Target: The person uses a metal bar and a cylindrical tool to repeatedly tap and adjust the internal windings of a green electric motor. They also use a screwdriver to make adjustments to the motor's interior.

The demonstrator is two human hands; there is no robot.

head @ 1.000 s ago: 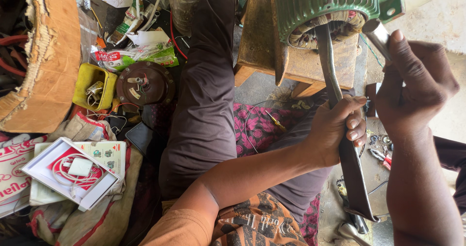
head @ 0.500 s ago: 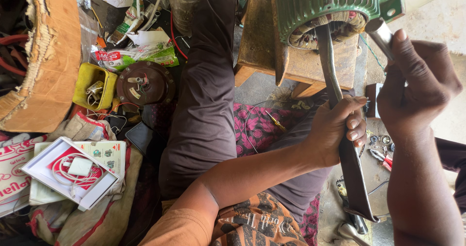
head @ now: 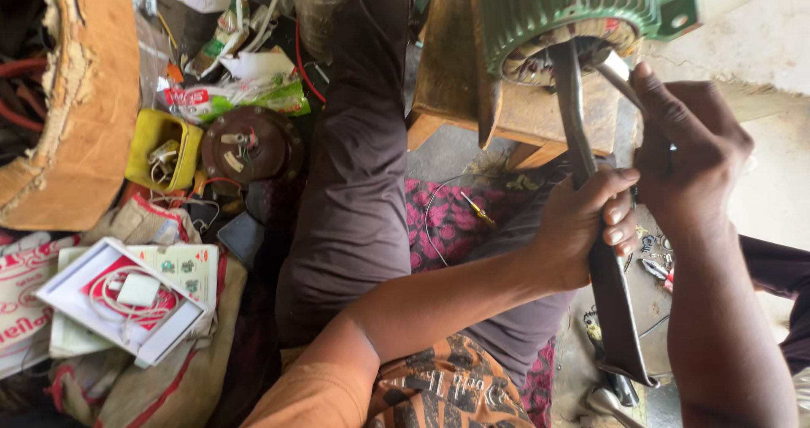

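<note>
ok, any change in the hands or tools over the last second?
Barely. The right hand sits slightly lower in the picture than a second ago, still gripping the short metal tool at the open end of the green motor. The left hand stays clamped on the long flat bar, its tip still in the motor opening. Nothing taken up or let go; the clutter on the floor is unchanged.

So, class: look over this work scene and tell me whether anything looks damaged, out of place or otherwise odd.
Yes. The green motor housing lies open-ended on the wooden stool, its windings exposed. The left hand grips a long flat metal bar pushed into it. A detached round end cover lies among wrappers on the floor.
</note>
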